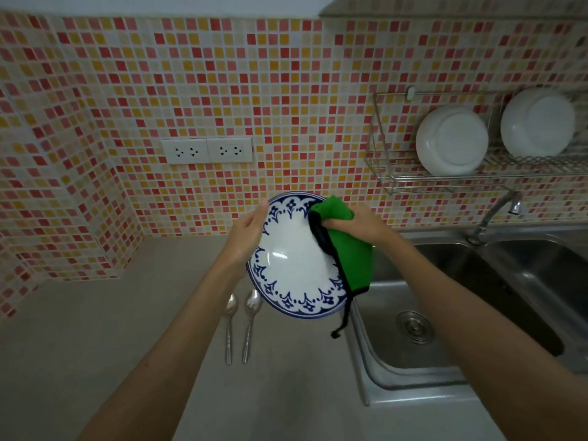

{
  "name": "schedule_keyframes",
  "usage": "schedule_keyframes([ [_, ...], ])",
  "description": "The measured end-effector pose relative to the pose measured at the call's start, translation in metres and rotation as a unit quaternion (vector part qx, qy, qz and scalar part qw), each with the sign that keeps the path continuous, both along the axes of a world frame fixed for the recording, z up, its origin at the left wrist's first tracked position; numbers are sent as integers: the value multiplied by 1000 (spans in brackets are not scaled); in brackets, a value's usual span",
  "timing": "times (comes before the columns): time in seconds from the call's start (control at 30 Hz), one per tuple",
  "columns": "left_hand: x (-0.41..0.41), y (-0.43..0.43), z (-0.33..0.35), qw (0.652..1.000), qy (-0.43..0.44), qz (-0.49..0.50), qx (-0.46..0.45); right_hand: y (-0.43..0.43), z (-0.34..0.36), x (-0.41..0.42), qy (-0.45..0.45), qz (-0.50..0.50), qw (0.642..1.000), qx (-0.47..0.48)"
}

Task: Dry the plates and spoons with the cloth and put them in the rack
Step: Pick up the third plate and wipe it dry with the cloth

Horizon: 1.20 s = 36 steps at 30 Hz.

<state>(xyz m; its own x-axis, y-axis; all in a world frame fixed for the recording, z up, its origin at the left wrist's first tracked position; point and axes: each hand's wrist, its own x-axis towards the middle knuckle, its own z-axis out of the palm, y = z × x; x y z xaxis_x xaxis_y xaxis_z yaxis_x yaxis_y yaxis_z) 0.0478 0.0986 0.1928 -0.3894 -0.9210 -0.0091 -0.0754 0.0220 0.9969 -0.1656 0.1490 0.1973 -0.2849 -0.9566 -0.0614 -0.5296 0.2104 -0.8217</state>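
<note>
A white plate with a blue patterned rim (288,262) is held tilted above the counter. My left hand (246,230) grips its left edge. My right hand (361,222) grips a green cloth with black trim (346,249) and presses it against the plate's right side; a black cord hangs from the cloth. Two metal spoons (229,326) (249,323) lie side by side on the counter below the plate. The wire rack (394,176) hangs on the tiled wall at the right and holds two white dishes (451,140) (537,122).
A steel double sink (445,313) sits at the right with a tap (496,214) behind it. The grey counter (111,329) runs left to a tiled corner. Two power sockets (206,150) are set in the wall.
</note>
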Motion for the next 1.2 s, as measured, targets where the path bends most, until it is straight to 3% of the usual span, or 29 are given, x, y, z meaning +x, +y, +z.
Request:
schedule_keyframes([
  [0.07, -4, -1, 3, 1000, 12, 11, -24, 11, -20, 0, -123, -75, 989, -18],
  [0.17, -13, -3, -1, 996, 9, 19, -85, 29, -52, 13, -287, -192, 938, -30],
  [0.27, -27, -7, -8, 994, 45, 48, -93, 38, -70, 24, -480, -192, 856, 6],
  [0.33, -35, -3, -8, 993, 56, 52, -86, 35, -71, 21, -504, -197, 841, -14],
  [0.47, -51, 6, -16, 992, 100, 79, -16, 27, -55, -3, -419, -262, 865, -92],
  [0.6, -61, -2, -23, 985, 89, 10, 146, 22, -43, -27, -287, -297, 893, -180],
  [0.63, -65, -2, -21, 970, 123, 1, 209, 22, -40, -30, -224, -304, 902, -208],
  [0.7, -72, -4, -20, 903, 221, -11, 369, 26, -38, -36, -66, -294, 914, -272],
  [0.77, -81, -4, -13, 842, 301, -21, 446, 32, -39, -41, 76, -252, 906, -332],
  [0.9, -103, -13, -3, 821, 318, 69, 469, 44, -55, -51, 278, -161, 869, -375],
  [1.0, -116, -8, -8, 825, 305, 101, 465, 47, -64, -65, 307, -132, 853, -401],
  [1.2, -136, 12, -5, 865, 372, 111, 317, 55, -79, -87, 173, 42, 889, -422],
])
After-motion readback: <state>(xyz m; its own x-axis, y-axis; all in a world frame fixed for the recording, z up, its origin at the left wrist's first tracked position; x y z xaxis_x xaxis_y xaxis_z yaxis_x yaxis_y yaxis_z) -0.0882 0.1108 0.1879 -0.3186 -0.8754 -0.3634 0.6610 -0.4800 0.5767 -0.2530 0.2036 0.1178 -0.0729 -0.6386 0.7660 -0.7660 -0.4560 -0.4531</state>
